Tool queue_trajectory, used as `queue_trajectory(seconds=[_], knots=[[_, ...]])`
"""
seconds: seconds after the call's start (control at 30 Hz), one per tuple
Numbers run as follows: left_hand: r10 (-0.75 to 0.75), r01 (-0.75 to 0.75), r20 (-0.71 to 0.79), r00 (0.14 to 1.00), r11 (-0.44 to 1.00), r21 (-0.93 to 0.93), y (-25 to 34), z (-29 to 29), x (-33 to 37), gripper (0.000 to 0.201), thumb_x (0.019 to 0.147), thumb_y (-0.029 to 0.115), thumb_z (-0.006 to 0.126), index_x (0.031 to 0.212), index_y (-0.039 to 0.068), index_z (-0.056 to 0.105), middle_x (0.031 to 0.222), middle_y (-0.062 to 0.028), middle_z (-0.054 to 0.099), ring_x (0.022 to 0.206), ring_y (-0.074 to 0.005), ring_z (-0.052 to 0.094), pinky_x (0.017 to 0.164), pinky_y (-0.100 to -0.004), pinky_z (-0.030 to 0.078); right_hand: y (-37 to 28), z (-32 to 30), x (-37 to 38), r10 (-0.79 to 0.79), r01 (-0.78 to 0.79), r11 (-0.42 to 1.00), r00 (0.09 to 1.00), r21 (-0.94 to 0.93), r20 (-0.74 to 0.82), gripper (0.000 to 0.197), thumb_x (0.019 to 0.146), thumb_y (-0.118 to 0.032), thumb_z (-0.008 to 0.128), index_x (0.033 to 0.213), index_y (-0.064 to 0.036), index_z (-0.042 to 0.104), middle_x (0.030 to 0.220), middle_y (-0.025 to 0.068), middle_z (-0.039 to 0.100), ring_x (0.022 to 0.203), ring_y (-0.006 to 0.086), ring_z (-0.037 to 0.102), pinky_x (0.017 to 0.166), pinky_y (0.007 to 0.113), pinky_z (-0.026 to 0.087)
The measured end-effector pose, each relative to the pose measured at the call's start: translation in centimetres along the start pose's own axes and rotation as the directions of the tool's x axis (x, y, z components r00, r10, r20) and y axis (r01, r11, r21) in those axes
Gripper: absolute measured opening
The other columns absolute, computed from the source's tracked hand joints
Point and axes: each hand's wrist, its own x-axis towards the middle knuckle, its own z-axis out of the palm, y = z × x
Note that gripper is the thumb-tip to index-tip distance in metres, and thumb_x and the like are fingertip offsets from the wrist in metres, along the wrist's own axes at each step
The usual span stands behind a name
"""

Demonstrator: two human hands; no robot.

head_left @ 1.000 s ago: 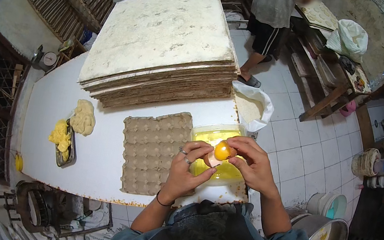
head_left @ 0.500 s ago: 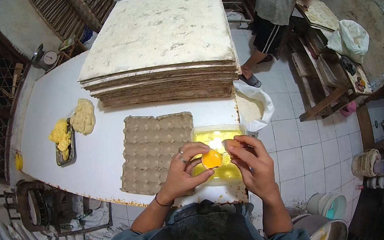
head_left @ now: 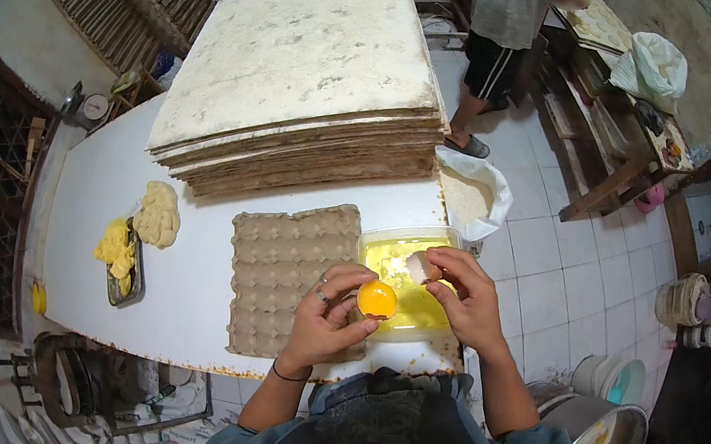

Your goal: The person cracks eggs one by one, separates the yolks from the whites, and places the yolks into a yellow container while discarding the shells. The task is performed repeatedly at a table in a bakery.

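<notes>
Between the thumb and fingers of my left hand (head_left: 324, 315) is half an eggshell, with a round orange yolk (head_left: 377, 300) sitting in it. My right hand (head_left: 469, 298) pinches the other eggshell half (head_left: 422, 268), tilted so that its pale inside shows. Both hands are over the near part of a clear plastic tub (head_left: 370, 230) that holds yellowish egg white (head_left: 416, 311). To the left, partly behind my left hand, lies a grey cardboard egg tray (head_left: 278, 270) with bare cups.
A tall stack of floury boards (head_left: 307, 56) fills the table's (head_left: 187, 288) far side. At left lie dough (head_left: 157, 215) and a dark tray (head_left: 129, 279) with yellow paste. Beyond the tub stands an open white sack (head_left: 476, 195). A person (head_left: 500, 40) stands further off, near a wooden bench (head_left: 606, 169).
My left hand has shifted slightly left with the yolk in its shell. The right hand has turned its shell half, so its pale inside now shows.
</notes>
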Motion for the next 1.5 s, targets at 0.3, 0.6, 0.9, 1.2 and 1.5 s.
queue_trajectory(seconds=[0.3, 0.6, 0.9, 1.2, 1.5], knots=[[-0.124, 0.127, 0.05, 0.991, 0.991, -0.048, -0.2, 0.3, 0.5, 0.046, 0.073, -0.008, 0.064, 0.116, -0.001, 0.05, 0.116, -0.0108, 0.042, 0.109, -0.0179, 0.047, 0.09, -0.0277, 0.046, -0.3, -0.1, 0.2, 0.127, -0.171, 0.945, 0.978, 0.279, 0.167, 0.038, 0.082, -0.007, 0.061, 0.119, -0.0006, 0.051, 0.111, 0.0079, 0.051, 0.099, 0.013, 0.052, 0.085, 0.024, 0.045], [-0.193, 0.195, 0.025, 0.981, 0.979, -0.057, 0.1, 0.6, 0.9, 0.044, 0.075, -0.008, 0.062, 0.117, -0.003, 0.05, 0.114, -0.0098, 0.042, 0.106, -0.0165, 0.048, 0.087, -0.0261, 0.047, 1.0, 0.2, -0.4, 0.181, -0.235, 0.883, 0.969, 0.406, 0.169, 0.04, 0.083, -0.006, 0.06, 0.12, 0.0014, 0.048, 0.115, 0.0084, 0.05, 0.105, 0.0145, 0.05, 0.089, 0.025, 0.044], [-0.249, 0.249, 0.021, 0.968, 0.949, -0.194, 0.0, 0.0, 0.6, 0.04, 0.076, -0.008, 0.06, 0.115, -0.002, 0.052, 0.112, -0.0084, 0.044, 0.104, -0.0159, 0.049, 0.086, -0.028, 0.047, 2.5, 0.7, -0.8, 0.184, -0.241, 0.775, 0.97, 0.583, 0.157, 0.042, 0.083, -0.005, 0.06, 0.122, 0.003, 0.045, 0.111, 0.0113, 0.053, 0.104, 0.017, 0.052, 0.091, 0.028, 0.044], [-0.246, 0.051, 0.065, 0.967, 0.439, 0.897, -7.0, -3.8, -1.6, 0.034, 0.073, 0.012, 0.061, 0.104, -0.001, 0.058, 0.095, -0.0194, 0.054, 0.087, -0.0336, 0.054, 0.076, -0.0366, 0.045, 0.6, -0.3, 0.4, 0.13, -0.185, 0.824, 0.982, 0.536, 0.138, 0.043, 0.082, -0.008, 0.063, 0.12, 0.0031, 0.045, 0.108, 0.0109, 0.054, 0.099, 0.0159, 0.054, 0.088, 0.027, 0.045], [-0.19, 0.195, -0.044, 0.981, 0.948, 0.252, -5.8, -0.6, -1.3, 0.043, 0.074, -0.006, 0.064, 0.114, 0.003, 0.051, 0.116, -0.0053, 0.043, 0.107, -0.0156, 0.049, 0.091, -0.0291, 0.044, -1.1, 0.3, -0.7, 0.097, -0.074, 0.816, 0.995, 0.574, -0.01, 0.043, 0.081, -0.006, 0.063, 0.118, 0.0015, 0.043, 0.107, 0.0099, 0.054, 0.098, 0.0158, 0.054, 0.087, 0.03, 0.046]])
